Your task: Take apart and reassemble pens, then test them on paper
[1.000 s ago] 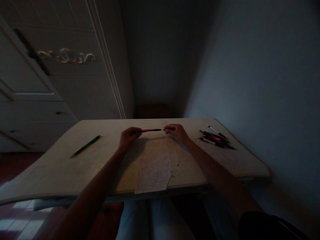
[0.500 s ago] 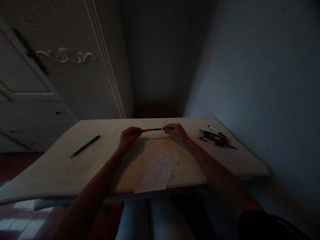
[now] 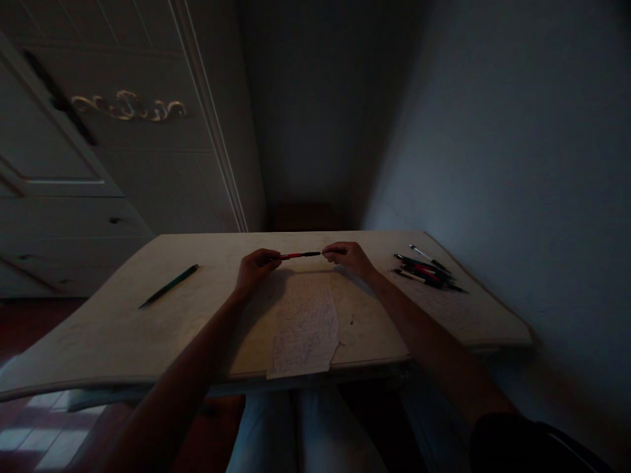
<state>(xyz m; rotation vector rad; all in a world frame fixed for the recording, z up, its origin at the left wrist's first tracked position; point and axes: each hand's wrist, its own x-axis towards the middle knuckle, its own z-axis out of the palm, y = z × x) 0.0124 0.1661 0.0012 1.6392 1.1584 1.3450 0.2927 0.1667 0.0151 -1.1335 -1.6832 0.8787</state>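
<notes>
A red pen with a black grip (image 3: 300,255) lies level between my hands, above the far part of the table. My left hand (image 3: 258,267) is closed round its red end. At the black end, my right hand (image 3: 348,257) is pinched at the tip; whether it holds the tip or some small part there is too dark to tell. Below the pen lies a sheet of paper (image 3: 305,328) covered in handwriting, its right edge torn and its lower edge over the table's front.
A dark green pen (image 3: 169,286) lies alone on the left of the table (image 3: 217,249). Several pens (image 3: 426,270) are heaped on the right, by another written sheet (image 3: 444,309). A pale cabinet (image 3: 162,184) stands at left; a wall (image 3: 517,164) rises at right.
Both hands and the pen keep nearly the same pose. The whole view has shifted very slightly.
</notes>
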